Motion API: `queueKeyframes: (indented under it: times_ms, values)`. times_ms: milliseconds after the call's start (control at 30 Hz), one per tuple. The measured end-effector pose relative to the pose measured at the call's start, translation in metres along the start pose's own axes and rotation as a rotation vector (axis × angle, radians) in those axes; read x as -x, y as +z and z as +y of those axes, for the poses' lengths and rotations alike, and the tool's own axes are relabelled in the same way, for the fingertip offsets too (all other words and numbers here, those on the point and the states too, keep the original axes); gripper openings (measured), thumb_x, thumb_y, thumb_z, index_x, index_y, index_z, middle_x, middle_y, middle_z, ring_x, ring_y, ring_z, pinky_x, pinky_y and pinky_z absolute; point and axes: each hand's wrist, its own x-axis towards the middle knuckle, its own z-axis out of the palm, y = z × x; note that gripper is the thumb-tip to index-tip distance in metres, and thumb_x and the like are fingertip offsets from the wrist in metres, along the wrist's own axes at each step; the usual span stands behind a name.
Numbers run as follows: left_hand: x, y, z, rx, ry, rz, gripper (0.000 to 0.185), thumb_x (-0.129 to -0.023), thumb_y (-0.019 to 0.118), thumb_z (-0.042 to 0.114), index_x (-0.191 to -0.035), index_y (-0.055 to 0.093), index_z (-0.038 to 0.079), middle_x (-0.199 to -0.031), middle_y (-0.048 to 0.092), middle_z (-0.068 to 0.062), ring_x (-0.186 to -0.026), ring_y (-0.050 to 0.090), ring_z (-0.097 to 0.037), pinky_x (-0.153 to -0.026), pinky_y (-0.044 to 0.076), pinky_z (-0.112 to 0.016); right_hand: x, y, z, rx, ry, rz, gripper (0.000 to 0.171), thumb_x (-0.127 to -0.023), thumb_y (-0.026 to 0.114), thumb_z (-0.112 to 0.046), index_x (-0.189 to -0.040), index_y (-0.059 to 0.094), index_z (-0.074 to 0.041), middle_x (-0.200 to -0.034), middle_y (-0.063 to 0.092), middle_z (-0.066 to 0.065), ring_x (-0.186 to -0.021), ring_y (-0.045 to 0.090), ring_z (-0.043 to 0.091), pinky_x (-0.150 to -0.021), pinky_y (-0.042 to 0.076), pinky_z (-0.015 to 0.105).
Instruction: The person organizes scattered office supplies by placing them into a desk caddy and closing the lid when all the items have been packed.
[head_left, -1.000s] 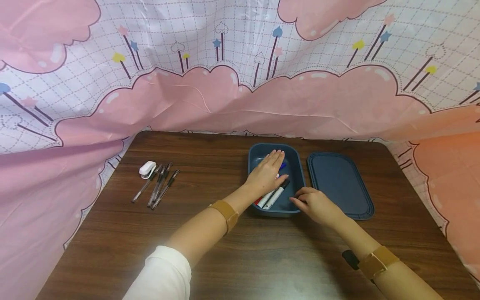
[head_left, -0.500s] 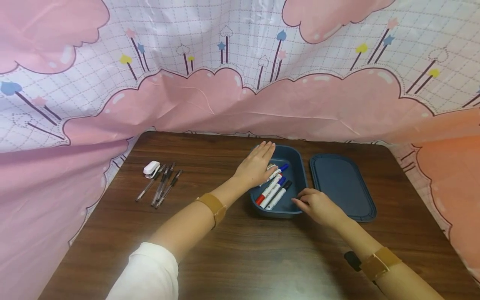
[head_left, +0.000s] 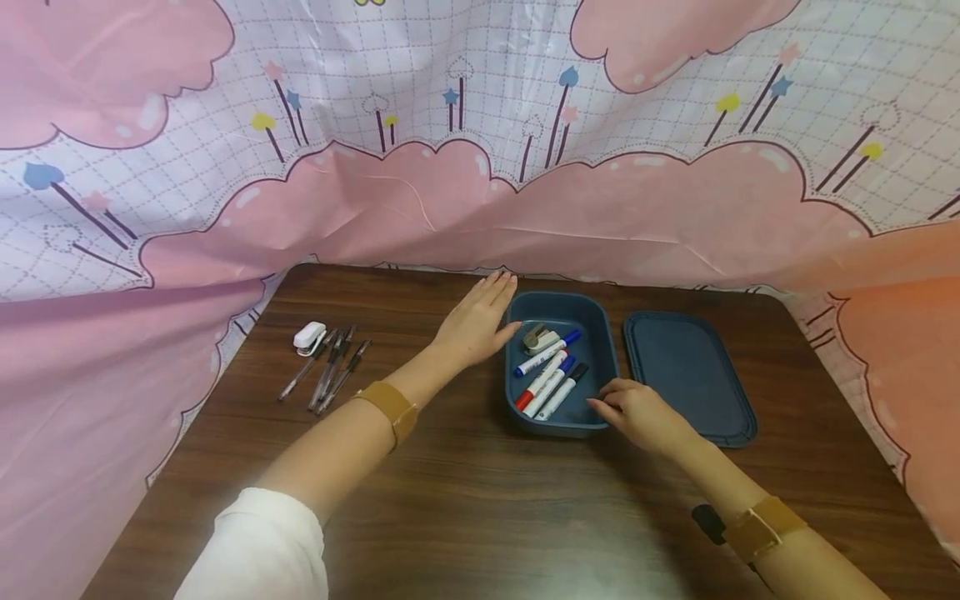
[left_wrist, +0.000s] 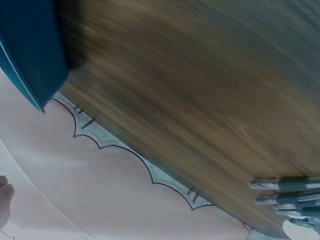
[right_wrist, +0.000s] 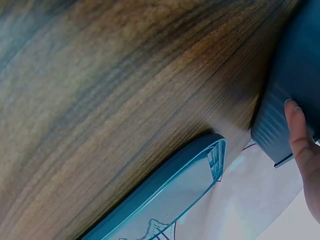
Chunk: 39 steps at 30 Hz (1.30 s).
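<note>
A dark blue box [head_left: 566, 429] holds several white markers [head_left: 551, 387] with red, blue and black caps, and a small white and grey-brown item [head_left: 540, 339]. My right hand [head_left: 641, 412] grips the box at its front right corner; in the right wrist view a finger [right_wrist: 298, 137] lies along its outer wall. With fingers straight and thumb spread, my left hand [head_left: 474, 321] is over the table just left of the box, holding nothing. Several clear pens [head_left: 330, 371] with black caps lie at the left beside a small white stapler [head_left: 309, 337].
The flat blue lid [head_left: 690, 379] lies on the wooden table [head_left: 480, 508] right of the box. A pink and white patterned cloth [head_left: 420, 200] hangs behind the table's far edge.
My left hand has moved left out of the box, uncovering the markers and the small item. My right hand stays at the box corner. The view has shifted slightly.
</note>
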Motion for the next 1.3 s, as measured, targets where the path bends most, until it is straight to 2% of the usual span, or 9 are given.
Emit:
queueKeyframes:
  times_ms: [200,367,667,800,1000,1300]
  values:
    - [0.011,-0.005,-0.016,-0.007,-0.013,0.058,0.065,-0.097,0.057,0.036,-0.148,0.036,0.001,-0.153,0.039,-0.015,-0.145,0.035,-0.026,-0.123,0.021,-0.035,0.0,0.0,0.0,-0.001,0.001,-0.005,0.023,-0.088,0.068,-0.012,-0.066,0.071,-0.007,-0.088,0.069,0.01,-0.08,0.067,0.019,-0.063,0.058,0.031]
    - [0.025,-0.009,-0.038,-0.015,-0.051,0.062,0.066,-0.097,0.056,0.038,-0.148,0.035,0.001,-0.153,0.039,-0.016,-0.145,0.033,-0.027,-0.123,0.022,-0.036,-0.001,-0.002,-0.001,-0.005,0.01,-0.014,0.023,-0.089,0.068,-0.013,-0.068,0.072,-0.006,-0.089,0.069,0.011,-0.081,0.067,0.021,-0.065,0.058,0.033]
    - [0.058,-0.021,-0.092,0.016,-0.216,0.071,0.068,-0.096,0.058,0.035,-0.149,0.032,0.0,-0.155,0.035,-0.016,-0.146,0.031,-0.031,-0.124,0.02,-0.039,0.0,-0.004,-0.001,-0.004,0.024,-0.024,0.022,-0.089,0.067,-0.013,-0.069,0.073,-0.005,-0.089,0.069,0.011,-0.081,0.067,0.021,-0.064,0.058,0.033]
    - [0.073,-0.024,-0.111,0.013,-0.266,0.066,0.068,-0.097,0.057,0.035,-0.149,0.032,-0.001,-0.154,0.036,-0.019,-0.146,0.03,-0.033,-0.123,0.022,-0.042,0.001,-0.004,-0.001,0.0,0.04,-0.036,0.024,-0.09,0.067,-0.014,-0.069,0.073,-0.006,-0.089,0.069,0.01,-0.081,0.067,0.02,-0.065,0.058,0.033]
    - [0.096,-0.02,-0.127,0.019,-0.309,0.051,0.067,-0.097,0.058,0.03,-0.148,0.031,-0.004,-0.152,0.036,-0.022,-0.144,0.031,-0.037,-0.119,0.028,-0.047,0.0,-0.004,-0.002,-0.007,0.047,-0.049,0.025,-0.091,0.066,-0.015,-0.069,0.073,-0.006,-0.09,0.069,0.01,-0.082,0.067,0.02,-0.066,0.058,0.033]
    - [0.122,0.001,-0.138,0.047,-0.321,0.022,0.062,-0.097,0.058,0.022,-0.146,0.032,-0.008,-0.151,0.037,-0.025,-0.141,0.035,-0.041,-0.115,0.033,-0.051,-0.001,-0.002,-0.002,-0.007,0.057,-0.06,0.024,-0.091,0.066,-0.015,-0.07,0.073,-0.005,-0.09,0.069,0.01,-0.082,0.067,0.021,-0.067,0.059,0.033]
